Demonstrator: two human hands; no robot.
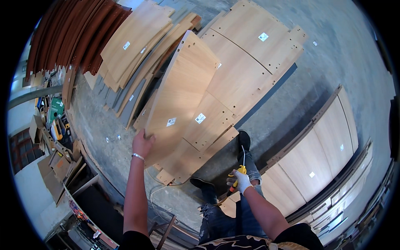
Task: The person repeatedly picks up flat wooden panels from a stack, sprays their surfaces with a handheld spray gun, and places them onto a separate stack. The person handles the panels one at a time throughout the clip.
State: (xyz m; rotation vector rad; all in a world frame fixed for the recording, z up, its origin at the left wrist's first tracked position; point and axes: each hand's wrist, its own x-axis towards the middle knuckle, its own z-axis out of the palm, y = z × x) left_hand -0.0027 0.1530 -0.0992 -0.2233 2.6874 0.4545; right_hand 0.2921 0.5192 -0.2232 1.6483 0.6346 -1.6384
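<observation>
Stickers [171, 121]: small and white, print too small to read
Tilted board [185, 79]: slanting beside the flat boards [239, 68], ahead of the left hand [142, 145] and touching it
Left hand: bare, gripping the tilted board's left edge
Right hand [241, 182]: white-gloved, closed around a yellow tool [242, 169] with a thin metal rod
Wood: pale, smooth, fine-grained, round holes near the ends
Floor [93, 121]: grey, mottled
</observation>
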